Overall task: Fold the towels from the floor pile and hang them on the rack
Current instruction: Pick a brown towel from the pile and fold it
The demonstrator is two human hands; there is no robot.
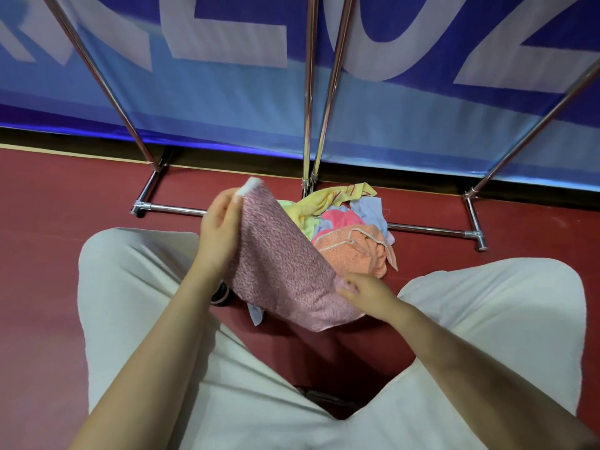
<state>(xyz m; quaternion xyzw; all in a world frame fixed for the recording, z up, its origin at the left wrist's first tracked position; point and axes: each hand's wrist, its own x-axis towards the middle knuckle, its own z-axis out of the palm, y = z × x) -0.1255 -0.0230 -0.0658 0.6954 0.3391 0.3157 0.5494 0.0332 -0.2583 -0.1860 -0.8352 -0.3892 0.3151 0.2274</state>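
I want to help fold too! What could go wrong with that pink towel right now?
The pink towel is held only at two edges, by the left hand and the right hand, so it might slip. Its lower corner hangs close to the red floor and could drag. It could also snag the towel pile just behind it.

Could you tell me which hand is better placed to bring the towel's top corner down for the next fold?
Left, I think. The left hand pinches the pink towel at its raised top corner, free to swing down. The right hand holds the lower edge, serving as the anchor.
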